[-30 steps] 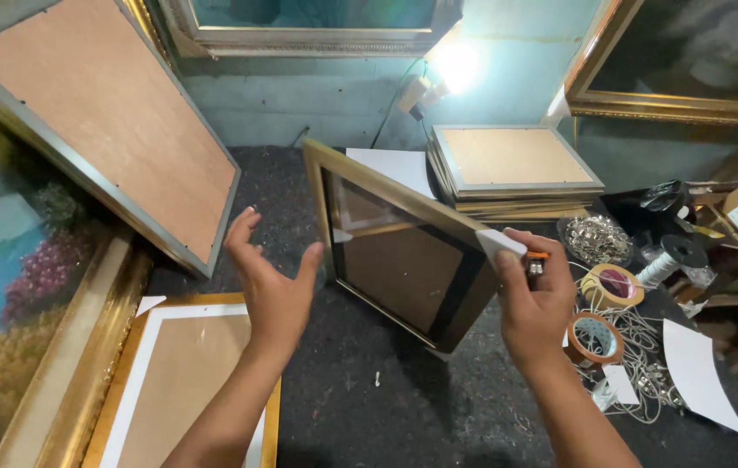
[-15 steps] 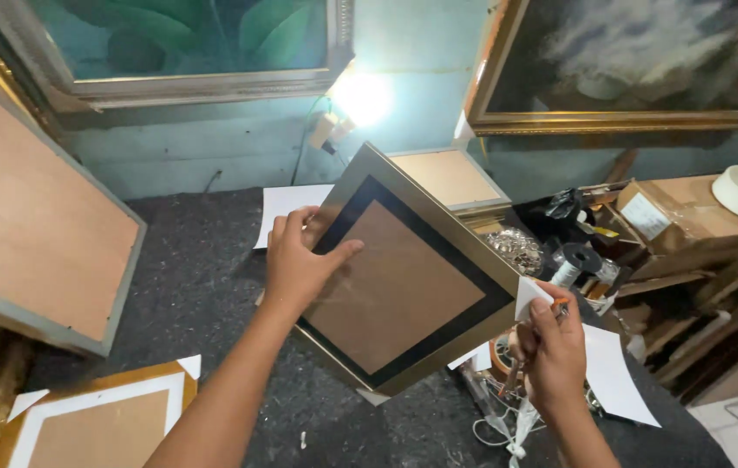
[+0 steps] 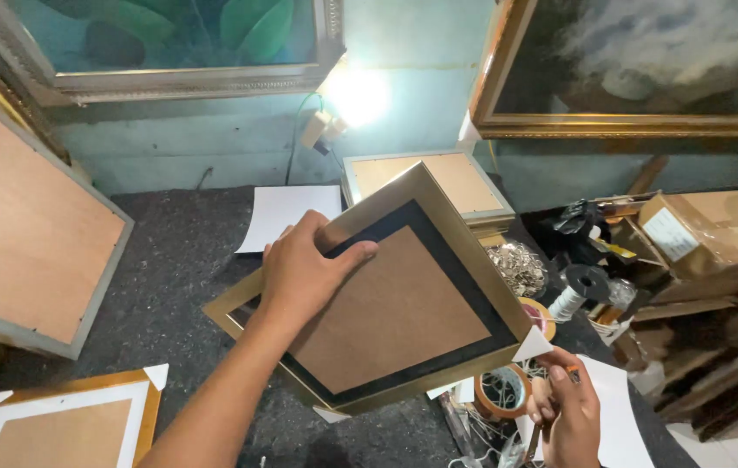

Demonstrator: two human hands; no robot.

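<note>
1. left hand point(image 3: 304, 273) now flat on the frame's point(image 3: 386, 312) brown backing, thumb over its 12 o'clock edge, fingers spread; frame tipped face-down, centre of table point(image 3: 169, 260).
2. right hand point(image 3: 570, 416) dropped to 4 o'clock, off frame, fingers closed on a thin tool, near tape roll point(image 3: 501, 392).
</note>
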